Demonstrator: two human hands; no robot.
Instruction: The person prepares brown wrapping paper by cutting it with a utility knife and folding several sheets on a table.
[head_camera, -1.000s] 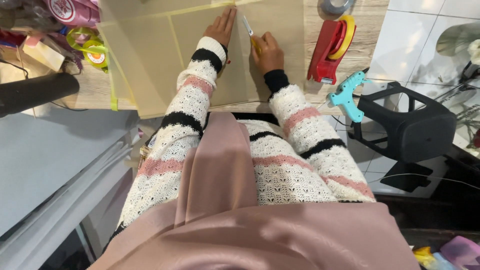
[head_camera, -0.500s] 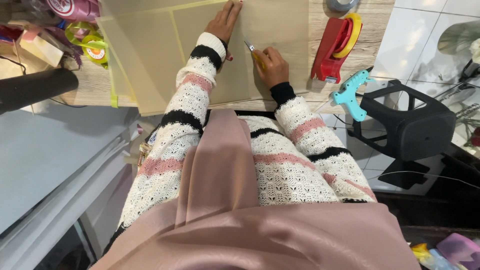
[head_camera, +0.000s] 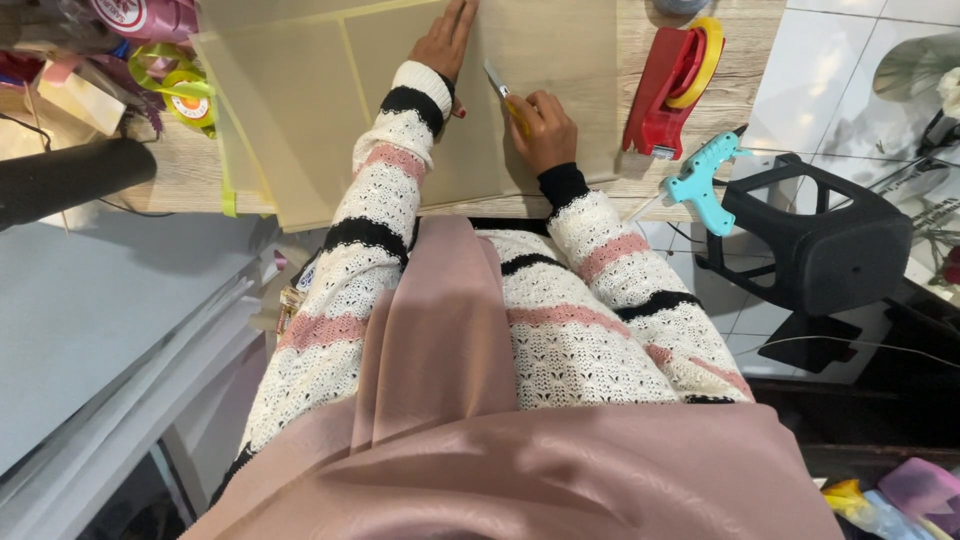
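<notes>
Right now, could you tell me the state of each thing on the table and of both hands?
Left hand: flat, pressing the cream sheet.
Right hand: closed around the cutter.
Cutter: blade out, tip on the sheet.
Cream sheet: lying flat on the table.
Tape dispenser: on the table, untouched.
Glue gun: lying at the table edge.

She wears a cream open-knit sweater with a lacy pattern, banded across both sleeves and the chest in dusty pink and black stripes, and each sleeve ends in a black ribbed cuff, the left one topped by a cream band just short of the left hand (head_camera: 445, 40). The cuff on the right sleeve sits snug at the wrist below the right hand (head_camera: 545, 130). A smooth, satiny mauve-pink cloth hangs down the middle of the chest in a long fold and spreads wide across the near edge of the view.
</notes>
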